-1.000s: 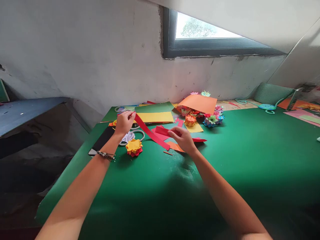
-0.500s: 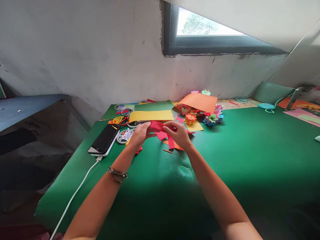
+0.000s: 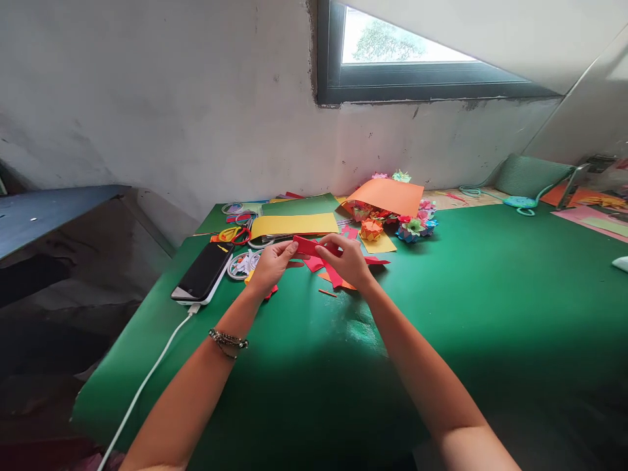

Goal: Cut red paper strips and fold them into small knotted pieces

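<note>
At the centre of the frame, the left hand [image 3: 269, 266] and the right hand [image 3: 348, 261] pinch together a red strip [image 3: 305, 246] over the bench [image 3: 466, 294]. At centre-left, white scraps [image 3: 242, 264] lie in or on a round ring [image 3: 229, 269]; which, I cannot tell.

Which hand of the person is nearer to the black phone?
The left hand: it is to the right of the phone; the right hand is farther to the right.
</note>
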Tool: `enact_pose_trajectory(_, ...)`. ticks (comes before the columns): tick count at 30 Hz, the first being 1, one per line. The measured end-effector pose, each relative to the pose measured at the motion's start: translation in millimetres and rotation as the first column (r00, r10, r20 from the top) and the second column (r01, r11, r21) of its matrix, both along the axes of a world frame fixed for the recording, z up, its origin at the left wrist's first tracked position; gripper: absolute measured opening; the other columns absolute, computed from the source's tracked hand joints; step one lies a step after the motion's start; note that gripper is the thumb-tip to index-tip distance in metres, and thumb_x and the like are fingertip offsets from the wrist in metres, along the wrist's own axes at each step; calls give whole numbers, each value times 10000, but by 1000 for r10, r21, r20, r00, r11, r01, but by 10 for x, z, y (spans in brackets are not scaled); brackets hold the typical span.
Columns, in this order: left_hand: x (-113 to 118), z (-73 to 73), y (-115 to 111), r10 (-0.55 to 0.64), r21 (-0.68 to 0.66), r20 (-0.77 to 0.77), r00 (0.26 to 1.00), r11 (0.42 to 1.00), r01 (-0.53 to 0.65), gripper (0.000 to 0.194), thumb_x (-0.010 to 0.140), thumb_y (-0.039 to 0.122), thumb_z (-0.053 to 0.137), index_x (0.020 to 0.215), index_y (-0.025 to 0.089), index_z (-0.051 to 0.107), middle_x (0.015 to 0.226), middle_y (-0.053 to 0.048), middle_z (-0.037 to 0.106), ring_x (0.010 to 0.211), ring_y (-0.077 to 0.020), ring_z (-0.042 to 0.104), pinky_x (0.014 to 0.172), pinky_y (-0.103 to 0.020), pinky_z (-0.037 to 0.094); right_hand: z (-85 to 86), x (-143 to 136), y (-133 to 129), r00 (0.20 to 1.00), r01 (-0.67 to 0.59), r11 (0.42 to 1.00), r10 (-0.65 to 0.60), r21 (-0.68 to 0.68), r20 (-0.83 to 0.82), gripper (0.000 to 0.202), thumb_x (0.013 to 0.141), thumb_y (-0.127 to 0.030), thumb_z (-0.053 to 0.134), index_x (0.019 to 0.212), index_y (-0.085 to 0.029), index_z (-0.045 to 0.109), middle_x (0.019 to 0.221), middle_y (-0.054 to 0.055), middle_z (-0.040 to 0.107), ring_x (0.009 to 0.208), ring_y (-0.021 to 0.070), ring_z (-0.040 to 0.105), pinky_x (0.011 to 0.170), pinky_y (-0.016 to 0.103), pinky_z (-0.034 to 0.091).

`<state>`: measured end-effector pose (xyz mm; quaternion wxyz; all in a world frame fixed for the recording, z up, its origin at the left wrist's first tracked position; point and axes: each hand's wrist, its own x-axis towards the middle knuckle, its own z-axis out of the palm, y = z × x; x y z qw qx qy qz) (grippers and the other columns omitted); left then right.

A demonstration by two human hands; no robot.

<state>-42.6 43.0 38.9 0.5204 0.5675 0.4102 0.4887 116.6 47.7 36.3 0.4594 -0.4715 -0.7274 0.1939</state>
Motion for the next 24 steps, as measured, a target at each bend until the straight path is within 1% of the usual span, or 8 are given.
enact_pose_trajectory(5, -8, 41, -6, 54, 0, 19, 998, 999, -54, 454, 574, 544, 647, 757, 129, 665, 816, -85, 699, 721, -183, 661, 561, -225, 512, -7, 54, 49, 989, -128, 992, 129, -17, 66, 243, 728, -293, 571, 930, -157, 573, 910, 70, 593, 740, 132, 508, 654, 252, 390)
enact_pose_trajectory(12, -52, 65, -15, 190, -12, 92, 978, 982, -189, 447, 468, 507, 723, 675, 119, 643, 618, -44, 679, 573, -158, 651, 519, -217, 497, 9, 261, 37, 962, -197, 967, 222, -159, 158, 217, 735, -258, 546, 933, -175, 575, 604, -35, 524, 544, 87, 430, 545, 221, 358)
enact_pose_trajectory(15, -121, 116, -8, 307, 26, 155, 939, 949, -315, 425, 440, 486, 737, 631, 125, 622, 535, 0, 645, 498, -138, 631, 509, -218, 505, 85, 454, 55, 930, -271, 945, 307, -185, 201, 156, 747, -222, 508, 871, -178, 593, 678, -14, 566, 619, 99, 477, 590, 229, 378)
enact_pose_trajectory(17, -171, 174, -15, 376, 78, 188, 907, 915, -395, 402, 445, 475, 734, 613, 132, 608, 514, 17, 632, 469, -130, 620, 488, -215, 507, 178, 566, 126, 934, -264, 952, 293, -157, 205, 121, 741, -218, 513, 811, -173, 600, 728, 0, 585, 667, 111, 497, 618, 239, 390)
enact_pose_trajectory(18, -192, 206, -27, 396, 111, 192, 898, 900, -421, 384, 463, 466, 727, 615, 135, 605, 514, 19, 632, 466, -130, 620, 480, -215, 509, 234, 600, 181, 953, -214, 970, 232, -112, 194, 108, 735, -210, 516, 786, -167, 601, 710, -1, 574, 654, 112, 492, 613, 243, 390)
enact_pose_trajectory(20, -214, 267, -70, 409, 181, 174, 896, 881, -438, 333, 520, 438, 702, 632, 139, 610, 527, 15, 641, 478, -136, 625, 476, -219, 515, 353, 596, 323, 993, -26, 998, 18, 62, 116, 106, 749, -201, 507, 776, -164, 602, 704, 5, 563, 657, 118, 491, 629, 260, 395)
enact_pose_trajectory(22, -211, 313, -135, 405, 241, 130, 905, 873, -425, 270, 577, 398, 667, 644, 142, 618, 528, 10, 646, 486, -140, 629, 478, -223, 520, 467, 485, 478, 987, 91, 949, -126, 302, 99, 95, 755, -206, 530, 715, -171, 610, 720, 15, 561, 729, 136, 497, 705, 285, 397)
enact_pose_trajectory(24, -190, 343, -205, 383, 284, 67, 921, 878, -385, 208, 614, 351, 635, 651, 146, 625, 496, 14, 636, 474, -140, 626, 479, -221, 518, 559, 278, 625, 980, 40, 892, -123, 451, 155, 127, 793, -216, 514, 751, -190, 631, 809, 27, 559, 799, 141, 499, 764, 288, 392)
